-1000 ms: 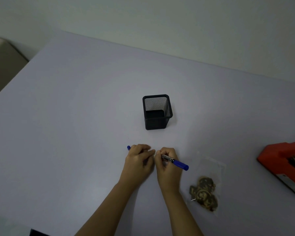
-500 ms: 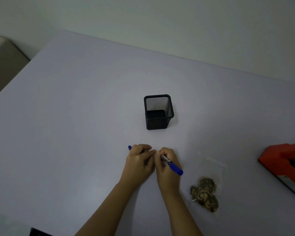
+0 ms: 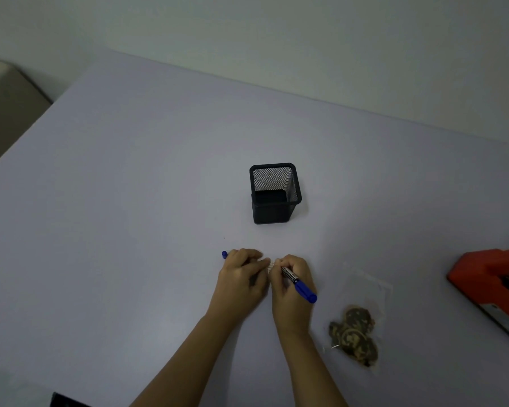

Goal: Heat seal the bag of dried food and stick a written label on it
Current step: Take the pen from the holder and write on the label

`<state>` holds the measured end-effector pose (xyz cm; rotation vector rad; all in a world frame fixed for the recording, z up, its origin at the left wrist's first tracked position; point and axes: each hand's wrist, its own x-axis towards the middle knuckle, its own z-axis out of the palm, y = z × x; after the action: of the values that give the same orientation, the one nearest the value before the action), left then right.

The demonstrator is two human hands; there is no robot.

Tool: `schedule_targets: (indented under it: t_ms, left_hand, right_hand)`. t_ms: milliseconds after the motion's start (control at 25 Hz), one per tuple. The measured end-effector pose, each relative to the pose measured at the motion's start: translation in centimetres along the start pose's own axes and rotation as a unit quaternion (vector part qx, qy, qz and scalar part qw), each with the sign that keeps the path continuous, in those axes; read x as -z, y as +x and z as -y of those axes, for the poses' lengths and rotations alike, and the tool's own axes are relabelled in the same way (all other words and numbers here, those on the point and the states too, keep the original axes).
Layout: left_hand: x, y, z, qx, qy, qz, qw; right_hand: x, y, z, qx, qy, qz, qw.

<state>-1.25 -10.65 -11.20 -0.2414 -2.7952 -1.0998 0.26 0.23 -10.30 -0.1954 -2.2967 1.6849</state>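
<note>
Blue pen: gripped in the right hand, tip down by the label, back end pointing lower right.
Left hand: fingers curled round a blue cap that pokes out on its far side.
Label: small white scrap between both hands' fingertips, mostly hidden.
Bag: clear, flat on the lilac table, dried food at its near end, near the right forearm.
Sealer: red, at the right edge.
Pen pot: black mesh, upright beyond the hands.

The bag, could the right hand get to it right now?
Probably yes: the bag lies just beside the right hand with only bare table between, but that hand is holding the pen.
</note>
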Motion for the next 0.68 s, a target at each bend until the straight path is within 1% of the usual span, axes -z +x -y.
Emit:
schedule_targets:
  t_ms: [240,360,560,680]
  left_hand:
    - [-0.05,0.03,0.0,-0.005,0.001,-0.002,1.0]
    - [-0.09,0.03,-0.03,-0.009,0.003,-0.001,1.0]
    - [-0.11,0.05,-0.1,0.0,0.001,-0.002,1.0]
    - [-0.11,0.11,-0.09,-0.002,0.002,0.001,1.0]
  right_hand:
    - [-0.03,0.03,-0.04,-0.028,-0.007,0.01,1.0]
    - [-0.03,-0.02,-0.02,-0.027,-0.003,0.01,1.0]
    - [-0.01,0.01,-0.05,-0.008,-0.022,-0.023,0.999]
    - [0.0,0.06,0.07,-0.021,-0.016,-0.014,1.0]
